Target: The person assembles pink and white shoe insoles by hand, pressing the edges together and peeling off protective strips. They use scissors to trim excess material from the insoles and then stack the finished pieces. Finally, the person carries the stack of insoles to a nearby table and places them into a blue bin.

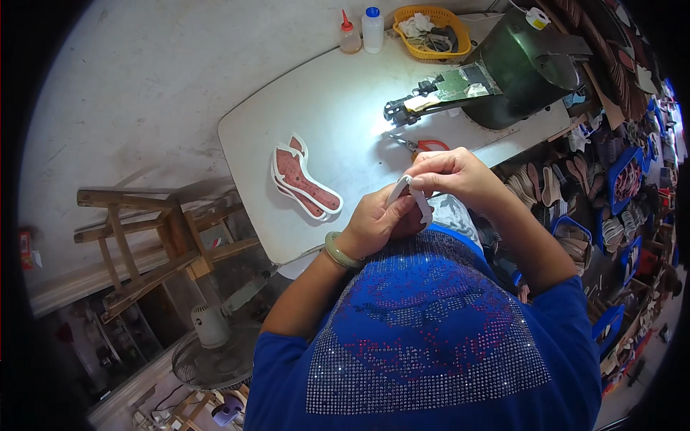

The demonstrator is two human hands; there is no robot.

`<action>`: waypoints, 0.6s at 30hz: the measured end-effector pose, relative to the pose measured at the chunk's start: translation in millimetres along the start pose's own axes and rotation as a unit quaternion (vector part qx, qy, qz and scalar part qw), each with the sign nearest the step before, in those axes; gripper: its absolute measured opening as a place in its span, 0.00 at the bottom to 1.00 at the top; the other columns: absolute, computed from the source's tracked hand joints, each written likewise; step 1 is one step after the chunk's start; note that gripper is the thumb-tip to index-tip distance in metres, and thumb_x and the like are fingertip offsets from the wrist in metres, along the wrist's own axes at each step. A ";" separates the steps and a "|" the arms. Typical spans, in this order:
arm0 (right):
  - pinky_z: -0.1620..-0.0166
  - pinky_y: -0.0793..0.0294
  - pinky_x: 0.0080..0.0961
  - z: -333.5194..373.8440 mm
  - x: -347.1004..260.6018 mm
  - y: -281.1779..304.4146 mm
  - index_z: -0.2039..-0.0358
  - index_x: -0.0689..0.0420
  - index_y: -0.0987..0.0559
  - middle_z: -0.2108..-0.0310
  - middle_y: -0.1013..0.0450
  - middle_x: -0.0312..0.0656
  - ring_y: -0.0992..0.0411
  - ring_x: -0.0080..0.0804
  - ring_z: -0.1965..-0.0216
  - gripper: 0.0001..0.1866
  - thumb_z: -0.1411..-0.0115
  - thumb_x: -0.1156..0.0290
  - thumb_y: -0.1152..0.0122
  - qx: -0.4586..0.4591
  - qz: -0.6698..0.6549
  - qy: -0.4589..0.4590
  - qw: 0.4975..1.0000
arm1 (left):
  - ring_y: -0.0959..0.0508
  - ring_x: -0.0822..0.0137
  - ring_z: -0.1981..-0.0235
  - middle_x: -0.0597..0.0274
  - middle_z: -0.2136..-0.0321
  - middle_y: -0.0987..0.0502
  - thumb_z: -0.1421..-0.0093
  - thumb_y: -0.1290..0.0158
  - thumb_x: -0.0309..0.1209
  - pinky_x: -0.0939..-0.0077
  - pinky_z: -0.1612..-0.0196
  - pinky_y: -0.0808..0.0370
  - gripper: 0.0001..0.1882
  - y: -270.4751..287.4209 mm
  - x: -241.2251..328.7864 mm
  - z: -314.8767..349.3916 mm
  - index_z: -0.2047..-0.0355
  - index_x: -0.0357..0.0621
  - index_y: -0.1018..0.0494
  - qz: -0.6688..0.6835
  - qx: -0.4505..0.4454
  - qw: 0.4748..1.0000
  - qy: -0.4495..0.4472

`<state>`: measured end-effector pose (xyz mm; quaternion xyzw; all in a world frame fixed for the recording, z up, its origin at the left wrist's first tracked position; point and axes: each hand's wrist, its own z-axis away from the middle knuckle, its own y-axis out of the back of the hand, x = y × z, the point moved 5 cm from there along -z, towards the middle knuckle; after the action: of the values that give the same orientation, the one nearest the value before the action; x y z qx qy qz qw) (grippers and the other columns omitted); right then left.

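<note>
Close to my body, at the near edge of the table, both hands are closed on a bent white-edged insole piece (422,206). My left hand (370,226), with a pale green bangle (338,251) at its wrist, grips the lower part, thumb on top. The fingertips of my right hand (460,176) pinch the white edging at the upper bend. Much of the piece is hidden by the fingers. Left of them, several reddish insole pieces (305,179) with white borders lie overlapped on the white table (251,129). Just beyond my right hand is a cutting tool with orange-red handles (430,146).
A green machine (517,72) with a lit arm stands at the right. A yellow basket (431,52), a red-capped bottle (350,39) and a blue-capped bottle (372,32) are at the back. Left are a wooden stool (172,230) and a fan (215,355); many shoe parts fill the right.
</note>
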<state>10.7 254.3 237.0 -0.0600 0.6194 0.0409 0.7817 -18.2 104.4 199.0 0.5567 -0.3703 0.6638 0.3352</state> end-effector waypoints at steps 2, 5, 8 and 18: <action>0.65 0.28 0.19 -3.5 -2.6 -0.2 0.64 0.63 0.19 0.71 0.27 0.32 0.30 0.18 0.69 0.13 0.39 0.64 0.41 -0.020 -0.057 -0.033 0.998 | 0.26 0.74 0.65 0.62 0.67 0.24 0.33 0.56 0.38 0.78 0.58 0.29 0.17 -0.3 0.5 -0.8 0.53 0.37 0.30 0.001 0.009 1.000 -0.015; 0.65 0.28 0.19 -8.4 0.8 0.6 0.66 0.62 0.19 0.73 0.27 0.31 0.30 0.18 0.70 0.13 0.38 0.63 0.42 -0.039 -0.064 -0.057 0.996 | 0.25 0.73 0.65 0.61 0.66 0.23 0.33 0.56 0.39 0.77 0.58 0.29 0.17 0.4 1.0 -2.2 0.53 0.38 0.30 -0.003 -0.004 1.000 -0.026; 0.68 0.29 0.20 -12.9 0.5 -0.2 0.67 0.62 0.20 0.76 0.29 0.33 0.31 0.20 0.73 0.11 0.40 0.67 0.40 0.002 0.063 0.006 0.998 | 0.25 0.72 0.65 0.60 0.66 0.23 0.33 0.57 0.39 0.77 0.59 0.29 0.17 2.6 -4.6 -1.5 0.53 0.38 0.30 -0.006 0.006 1.000 0.005; 0.66 0.31 0.24 -43.5 43.5 -6.3 0.72 0.60 0.22 0.75 0.27 0.33 0.31 0.23 0.74 0.11 0.39 0.67 0.44 0.096 -0.038 -0.044 0.994 | 0.28 0.79 0.71 0.67 0.72 0.25 0.33 0.54 0.40 0.81 0.67 0.30 0.17 19.3 -34.0 -15.5 0.57 0.37 0.29 0.058 0.126 0.989 0.042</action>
<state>-20.4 241.4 185.1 -0.0064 0.5824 -0.0460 0.8116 -37.0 107.0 161.5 0.5434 -0.3007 0.7465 0.2387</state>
